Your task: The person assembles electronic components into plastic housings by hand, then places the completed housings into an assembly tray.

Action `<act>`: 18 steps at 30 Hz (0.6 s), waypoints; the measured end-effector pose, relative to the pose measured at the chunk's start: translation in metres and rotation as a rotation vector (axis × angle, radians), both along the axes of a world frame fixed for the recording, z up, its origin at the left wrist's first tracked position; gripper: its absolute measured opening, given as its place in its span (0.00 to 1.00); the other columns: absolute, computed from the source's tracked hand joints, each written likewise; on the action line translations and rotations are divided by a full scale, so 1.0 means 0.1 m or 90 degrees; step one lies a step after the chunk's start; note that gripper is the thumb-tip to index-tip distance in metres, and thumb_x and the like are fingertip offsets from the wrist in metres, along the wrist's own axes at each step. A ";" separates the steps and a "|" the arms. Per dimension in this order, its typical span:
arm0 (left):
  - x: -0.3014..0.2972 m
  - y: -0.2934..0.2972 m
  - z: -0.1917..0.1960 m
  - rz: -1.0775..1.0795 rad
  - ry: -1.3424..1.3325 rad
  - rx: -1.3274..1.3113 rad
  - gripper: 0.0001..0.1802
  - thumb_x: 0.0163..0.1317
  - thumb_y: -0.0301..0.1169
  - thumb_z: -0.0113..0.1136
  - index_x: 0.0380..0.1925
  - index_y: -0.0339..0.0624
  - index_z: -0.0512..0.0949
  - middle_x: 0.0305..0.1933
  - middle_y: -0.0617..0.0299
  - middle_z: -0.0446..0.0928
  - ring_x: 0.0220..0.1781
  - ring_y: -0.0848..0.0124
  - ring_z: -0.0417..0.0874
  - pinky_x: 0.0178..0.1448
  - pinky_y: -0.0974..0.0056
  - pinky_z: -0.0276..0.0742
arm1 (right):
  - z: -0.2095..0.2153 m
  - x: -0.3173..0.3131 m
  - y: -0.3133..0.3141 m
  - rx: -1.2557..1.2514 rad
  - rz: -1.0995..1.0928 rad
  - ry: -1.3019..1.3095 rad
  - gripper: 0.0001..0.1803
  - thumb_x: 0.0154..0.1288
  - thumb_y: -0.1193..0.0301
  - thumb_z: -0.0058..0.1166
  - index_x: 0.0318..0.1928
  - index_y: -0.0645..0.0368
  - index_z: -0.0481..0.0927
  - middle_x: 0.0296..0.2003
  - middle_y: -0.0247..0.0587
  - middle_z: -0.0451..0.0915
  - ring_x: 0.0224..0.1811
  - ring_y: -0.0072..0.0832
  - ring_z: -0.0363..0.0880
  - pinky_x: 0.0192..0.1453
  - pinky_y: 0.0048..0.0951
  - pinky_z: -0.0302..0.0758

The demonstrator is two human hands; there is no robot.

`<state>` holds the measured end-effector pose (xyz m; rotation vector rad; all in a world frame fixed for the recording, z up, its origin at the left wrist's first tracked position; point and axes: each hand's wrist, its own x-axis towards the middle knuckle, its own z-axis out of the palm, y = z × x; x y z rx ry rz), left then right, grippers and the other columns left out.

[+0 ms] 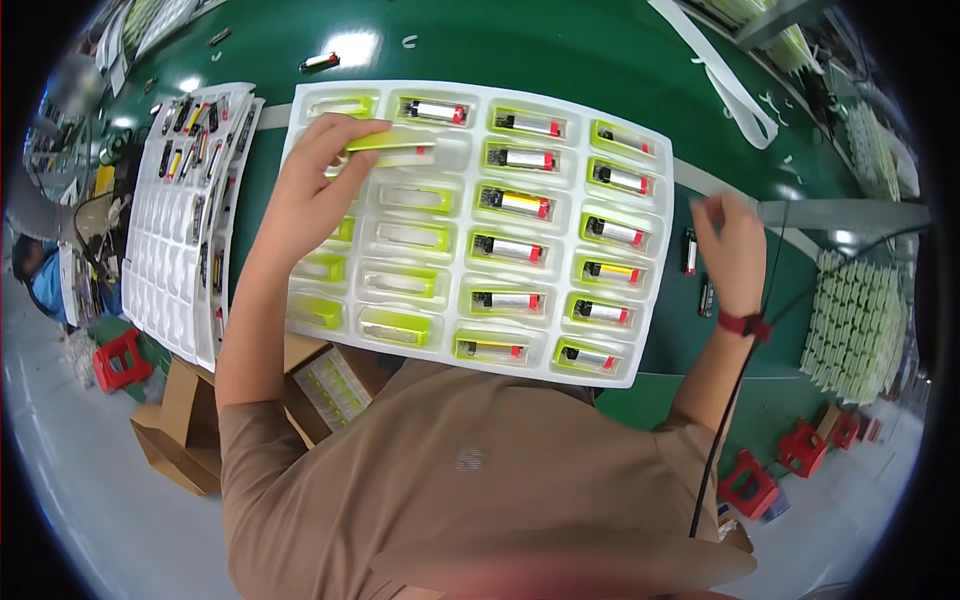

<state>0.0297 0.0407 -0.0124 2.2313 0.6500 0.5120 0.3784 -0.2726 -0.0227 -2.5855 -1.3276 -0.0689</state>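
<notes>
The left hand (pixel 318 182) pinches a green case (pixel 398 141) around eleven o'clock on the tray (pixel 566 225). The right hand (pixel 736 252), beyond three o'clock, is curled; its hold is unclear. Three-o'clock-side columns carry batteries (pixel 523 160); most nine-o'clock-side cases look unfilled.

Lit brightly; glaring white off green table (pixel 480 45), most at upper left. Bowed toward black fisheye rim. Blurred at right hand (pixel 735 250) and lower edge; fairly crisp at tray (pixel 466 218).

This looked like a factory assembly workshop: green bench (pixel 560 45), white blister trays (pixel 155 240) of cylindrical components (pixel 522 160), red plastic stools (pixel 748 486).
</notes>
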 end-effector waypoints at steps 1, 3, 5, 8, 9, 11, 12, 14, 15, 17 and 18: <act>0.01 -0.01 -0.04 -0.028 0.019 -0.044 0.18 0.68 0.20 0.59 0.57 0.40 0.82 0.52 0.59 0.78 0.56 0.67 0.78 0.61 0.66 0.72 | -0.15 -0.04 -0.21 -0.143 -0.061 -0.106 0.11 0.65 0.65 0.65 0.38 0.59 0.81 0.36 0.43 0.86 0.40 0.46 0.83 0.45 0.48 0.75; 0.05 -0.06 -0.11 -0.064 0.050 -0.052 0.16 0.69 0.22 0.59 0.55 0.40 0.83 0.53 0.58 0.79 0.57 0.65 0.79 0.60 0.64 0.74 | -0.42 -0.14 -0.38 -0.152 -0.067 -0.126 0.11 0.65 0.64 0.64 0.40 0.58 0.81 0.37 0.42 0.86 0.44 0.45 0.82 0.49 0.48 0.73; 0.13 0.01 -0.21 -0.083 0.047 0.034 0.15 0.69 0.22 0.60 0.54 0.39 0.83 0.53 0.57 0.79 0.57 0.62 0.79 0.61 0.62 0.74 | -0.61 -0.14 -0.44 -0.160 -0.080 -0.149 0.12 0.65 0.64 0.64 0.42 0.57 0.81 0.38 0.40 0.86 0.48 0.44 0.81 0.52 0.48 0.71; 0.20 0.09 -0.36 -0.083 0.045 0.181 0.13 0.68 0.24 0.62 0.51 0.40 0.83 0.51 0.55 0.79 0.56 0.56 0.79 0.61 0.57 0.75 | -0.70 -0.12 -0.40 -0.071 -0.094 -0.129 0.12 0.65 0.64 0.64 0.43 0.56 0.81 0.39 0.40 0.86 0.49 0.44 0.79 0.55 0.49 0.69; 0.24 0.10 -0.37 -0.071 0.044 0.238 0.12 0.67 0.26 0.63 0.50 0.40 0.84 0.49 0.54 0.79 0.55 0.53 0.79 0.60 0.54 0.76 | -0.69 -0.13 -0.39 -0.066 -0.092 -0.108 0.11 0.66 0.65 0.63 0.44 0.57 0.81 0.39 0.41 0.86 0.47 0.43 0.81 0.53 0.47 0.72; 0.27 0.02 -0.34 -0.037 0.014 0.234 0.11 0.66 0.27 0.65 0.48 0.40 0.84 0.48 0.55 0.78 0.54 0.54 0.79 0.59 0.54 0.76 | -0.66 -0.12 -0.38 -0.060 -0.083 -0.088 0.11 0.66 0.67 0.63 0.45 0.58 0.81 0.40 0.42 0.87 0.44 0.42 0.83 0.51 0.45 0.74; 0.26 -0.01 -0.32 -0.008 -0.017 0.228 0.11 0.64 0.28 0.67 0.46 0.40 0.84 0.47 0.55 0.78 0.54 0.54 0.79 0.58 0.54 0.76 | -0.60 -0.11 -0.40 0.043 -0.125 0.028 0.11 0.68 0.68 0.63 0.47 0.59 0.81 0.39 0.41 0.87 0.41 0.36 0.84 0.47 0.39 0.77; 0.18 -0.03 -0.17 -0.099 0.027 0.230 0.12 0.63 0.29 0.68 0.46 0.40 0.84 0.48 0.53 0.78 0.54 0.53 0.79 0.58 0.55 0.76 | -0.49 -0.10 -0.35 0.146 -0.161 0.145 0.11 0.70 0.70 0.62 0.49 0.60 0.82 0.39 0.40 0.87 0.37 0.30 0.85 0.42 0.33 0.79; 0.16 -0.05 -0.12 -0.197 0.069 0.229 0.14 0.61 0.30 0.70 0.46 0.40 0.84 0.48 0.52 0.77 0.54 0.53 0.79 0.58 0.56 0.76 | -0.40 -0.13 -0.33 0.247 -0.148 0.164 0.12 0.72 0.71 0.62 0.51 0.62 0.81 0.38 0.38 0.86 0.34 0.25 0.84 0.38 0.28 0.78; 0.16 -0.15 -0.13 -0.209 0.098 0.242 0.14 0.60 0.31 0.71 0.46 0.41 0.84 0.48 0.53 0.77 0.52 0.53 0.79 0.57 0.55 0.77 | -0.18 -0.23 -0.17 0.378 -0.107 0.255 0.14 0.75 0.71 0.60 0.55 0.64 0.80 0.38 0.33 0.83 0.31 0.14 0.79 0.34 0.20 0.76; 0.18 -0.17 -0.14 -0.228 0.125 0.258 0.15 0.59 0.32 0.71 0.46 0.41 0.84 0.47 0.53 0.77 0.50 0.53 0.80 0.55 0.54 0.77 | -0.07 -0.32 -0.06 0.382 -0.101 0.257 0.14 0.75 0.71 0.60 0.55 0.64 0.80 0.38 0.33 0.83 0.31 0.14 0.79 0.34 0.20 0.76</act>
